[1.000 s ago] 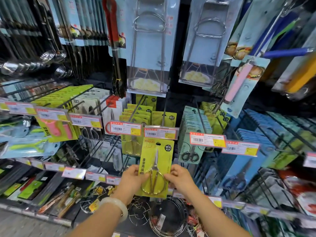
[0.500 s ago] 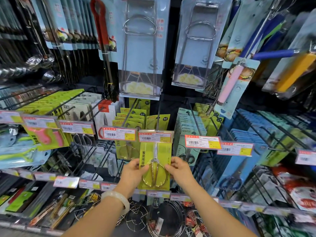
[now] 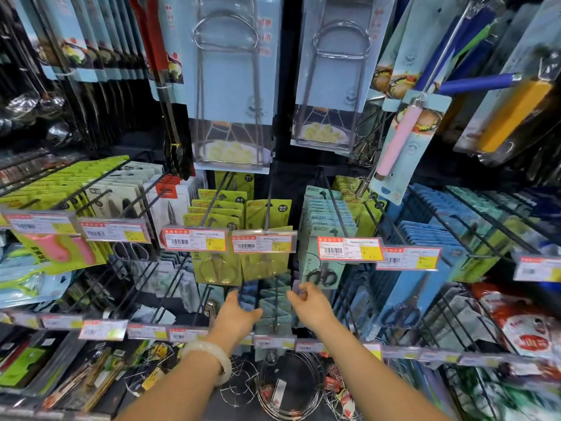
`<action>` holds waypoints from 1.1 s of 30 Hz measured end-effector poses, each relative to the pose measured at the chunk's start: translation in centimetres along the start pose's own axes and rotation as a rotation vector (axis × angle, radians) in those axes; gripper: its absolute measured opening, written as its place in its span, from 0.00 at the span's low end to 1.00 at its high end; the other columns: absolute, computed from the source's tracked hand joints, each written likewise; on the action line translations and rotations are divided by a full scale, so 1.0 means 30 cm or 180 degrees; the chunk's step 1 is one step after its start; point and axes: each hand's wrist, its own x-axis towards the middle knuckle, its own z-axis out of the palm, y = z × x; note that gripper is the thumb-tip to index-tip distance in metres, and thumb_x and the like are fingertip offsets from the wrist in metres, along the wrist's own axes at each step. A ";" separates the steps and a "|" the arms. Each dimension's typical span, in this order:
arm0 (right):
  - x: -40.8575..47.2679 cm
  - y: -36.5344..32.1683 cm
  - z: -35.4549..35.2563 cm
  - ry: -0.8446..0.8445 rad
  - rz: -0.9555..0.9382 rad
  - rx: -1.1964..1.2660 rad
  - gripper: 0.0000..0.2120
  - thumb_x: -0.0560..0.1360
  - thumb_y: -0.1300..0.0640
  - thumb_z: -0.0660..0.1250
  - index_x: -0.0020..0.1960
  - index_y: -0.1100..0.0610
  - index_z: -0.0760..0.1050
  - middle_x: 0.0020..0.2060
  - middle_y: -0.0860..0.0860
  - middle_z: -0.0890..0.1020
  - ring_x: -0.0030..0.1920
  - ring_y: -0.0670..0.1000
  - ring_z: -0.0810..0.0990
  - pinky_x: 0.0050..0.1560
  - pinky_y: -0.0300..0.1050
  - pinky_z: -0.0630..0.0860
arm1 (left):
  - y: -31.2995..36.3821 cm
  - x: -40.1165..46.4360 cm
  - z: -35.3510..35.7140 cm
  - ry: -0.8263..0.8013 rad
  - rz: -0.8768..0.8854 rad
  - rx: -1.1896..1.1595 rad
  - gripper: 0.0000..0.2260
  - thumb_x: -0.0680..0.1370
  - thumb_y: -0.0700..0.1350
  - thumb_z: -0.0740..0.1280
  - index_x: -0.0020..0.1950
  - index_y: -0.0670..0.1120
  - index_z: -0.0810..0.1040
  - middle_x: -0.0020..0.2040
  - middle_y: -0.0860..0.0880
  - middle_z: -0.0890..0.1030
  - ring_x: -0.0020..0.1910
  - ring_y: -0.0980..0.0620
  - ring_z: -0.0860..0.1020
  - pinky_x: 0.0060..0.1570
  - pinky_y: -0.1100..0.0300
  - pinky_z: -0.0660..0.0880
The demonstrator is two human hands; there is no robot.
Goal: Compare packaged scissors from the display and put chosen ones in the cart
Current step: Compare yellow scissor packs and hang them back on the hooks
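Both hands reach forward and up toward the pegboard display, side by side with a gap between them. The left hand [image 3: 238,312], with a pale bangle [image 3: 212,358] on its wrist, has its fingers loosely extended and holds nothing; its fingertips lie near a bluish packet [image 3: 247,294] on a lower hook, though motion blur hides whether they touch it. The right hand [image 3: 309,302] is likewise relaxed and empty, fingers spread slightly, just below a teal card of black-handled scissors [image 3: 323,273].

Directly above the gap between the hands hangs the yellow-green scissors pack [image 3: 264,267], on its hook and partly covered by a red-and-yellow price tag [image 3: 262,243]. Neither hand touches it. Just to the left of it, above the left hand, a second yellow-green pack [image 3: 217,270] with round-handled scissors hangs behind its own price tag [image 3: 194,240]. More yellow-green cards [image 3: 223,208] are stacked further back on the same hooks.

Between and beyond the hands, a row of grey-green packets [image 3: 276,302] sits on a lower hook. Far above the hands hang two large pale-blue cards with wire plate clamps [image 3: 226,86]. Up and to the right of the right hand hangs a pink-handled tool [image 3: 397,144] on a blue card, and blue packs [image 3: 425,235] fill the hooks to the right. Below the forearms lie round wire racks [image 3: 288,387].
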 end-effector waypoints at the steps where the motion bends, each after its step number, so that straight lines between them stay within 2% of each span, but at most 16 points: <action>1: -0.011 0.014 -0.007 -0.0029 0.0038 -0.0048 0.23 0.79 0.49 0.59 0.70 0.59 0.63 0.56 0.52 0.76 0.59 0.54 0.74 0.60 0.45 0.70 | 0.000 -0.004 0.016 -0.0102 -0.0054 0.0201 0.34 0.77 0.44 0.67 0.77 0.42 0.51 0.72 0.41 0.65 0.68 0.41 0.69 0.65 0.53 0.69; 4: -0.055 0.076 -0.036 -0.0099 0.0096 -0.0273 0.22 0.79 0.50 0.60 0.69 0.61 0.65 0.62 0.57 0.74 0.62 0.55 0.74 0.60 0.46 0.69 | 0.023 -0.031 0.079 -0.0271 -0.0035 0.0935 0.32 0.78 0.46 0.66 0.76 0.42 0.53 0.73 0.42 0.65 0.68 0.44 0.69 0.62 0.56 0.69; 6: -0.085 0.127 -0.067 -0.0163 0.0117 -0.0374 0.18 0.78 0.52 0.61 0.63 0.61 0.68 0.59 0.58 0.76 0.56 0.54 0.75 0.55 0.44 0.70 | 0.049 -0.045 0.137 -0.0305 0.0119 0.1350 0.30 0.77 0.48 0.67 0.75 0.43 0.58 0.70 0.42 0.68 0.65 0.44 0.72 0.61 0.55 0.72; 8: -0.116 0.188 -0.114 -0.0212 0.0163 -0.0479 0.12 0.78 0.52 0.63 0.57 0.58 0.68 0.53 0.56 0.75 0.51 0.52 0.73 0.52 0.42 0.70 | 0.077 -0.057 0.211 -0.0351 0.0374 0.1878 0.27 0.76 0.49 0.66 0.72 0.44 0.62 0.69 0.41 0.69 0.66 0.42 0.70 0.63 0.52 0.71; 9: -0.132 0.220 -0.143 -0.0222 0.0193 -0.0571 0.12 0.78 0.52 0.63 0.57 0.57 0.69 0.54 0.56 0.75 0.52 0.53 0.74 0.53 0.43 0.71 | 0.095 -0.069 0.252 -0.0380 0.0515 0.2156 0.27 0.76 0.49 0.66 0.72 0.45 0.61 0.70 0.41 0.67 0.68 0.41 0.68 0.65 0.51 0.69; 12: -0.193 0.326 -0.251 -0.0088 0.0274 -0.0930 0.21 0.78 0.52 0.62 0.67 0.60 0.66 0.64 0.58 0.73 0.64 0.57 0.72 0.61 0.45 0.69 | 0.157 -0.128 0.405 -0.0597 0.0961 0.2837 0.31 0.77 0.50 0.65 0.75 0.45 0.56 0.73 0.41 0.61 0.72 0.40 0.61 0.70 0.50 0.63; 15: -0.254 0.460 -0.380 0.0143 0.0286 -0.1236 0.21 0.77 0.54 0.63 0.67 0.62 0.66 0.62 0.60 0.73 0.65 0.60 0.71 0.61 0.47 0.71 | 0.230 -0.206 0.595 -0.0784 0.1517 0.3382 0.30 0.77 0.48 0.65 0.76 0.46 0.55 0.74 0.42 0.59 0.73 0.40 0.59 0.71 0.48 0.61; 18: -0.334 0.606 -0.530 0.0398 0.0494 -0.1470 0.20 0.76 0.54 0.62 0.65 0.61 0.67 0.62 0.60 0.72 0.64 0.60 0.70 0.59 0.50 0.71 | 0.302 -0.293 0.810 -0.0954 0.1997 0.3628 0.28 0.77 0.46 0.63 0.75 0.47 0.57 0.73 0.43 0.61 0.73 0.41 0.60 0.70 0.48 0.61; 21: -0.424 0.770 -0.690 0.0559 0.0773 -0.1602 0.25 0.76 0.51 0.63 0.68 0.62 0.62 0.65 0.61 0.69 0.66 0.61 0.68 0.61 0.53 0.69 | 0.373 -0.395 1.035 -0.1128 0.2359 0.3768 0.27 0.76 0.47 0.65 0.73 0.48 0.60 0.71 0.44 0.64 0.71 0.42 0.62 0.68 0.48 0.63; 27: -0.667 1.072 -0.990 0.1020 0.1396 -0.1391 0.23 0.75 0.49 0.64 0.65 0.61 0.65 0.61 0.60 0.71 0.64 0.61 0.71 0.60 0.52 0.70 | 0.470 -0.602 1.467 -0.1613 0.2950 0.4167 0.26 0.76 0.47 0.63 0.72 0.46 0.60 0.69 0.42 0.66 0.69 0.40 0.64 0.67 0.48 0.66; 30: -0.800 1.207 -1.117 0.1118 0.1773 -0.1283 0.22 0.76 0.52 0.63 0.66 0.60 0.65 0.62 0.61 0.70 0.64 0.61 0.69 0.61 0.52 0.70 | 0.514 -0.718 1.655 -0.1837 0.3246 0.4353 0.27 0.76 0.48 0.64 0.73 0.46 0.60 0.68 0.42 0.67 0.68 0.40 0.65 0.66 0.48 0.66; 33: -0.915 1.337 -1.211 0.1318 0.2137 -0.1059 0.21 0.77 0.53 0.62 0.66 0.61 0.64 0.63 0.61 0.69 0.63 0.62 0.69 0.61 0.53 0.70 | 0.541 -0.830 1.820 -0.1990 0.3758 0.4417 0.22 0.76 0.47 0.63 0.69 0.46 0.65 0.67 0.42 0.70 0.67 0.40 0.68 0.65 0.48 0.67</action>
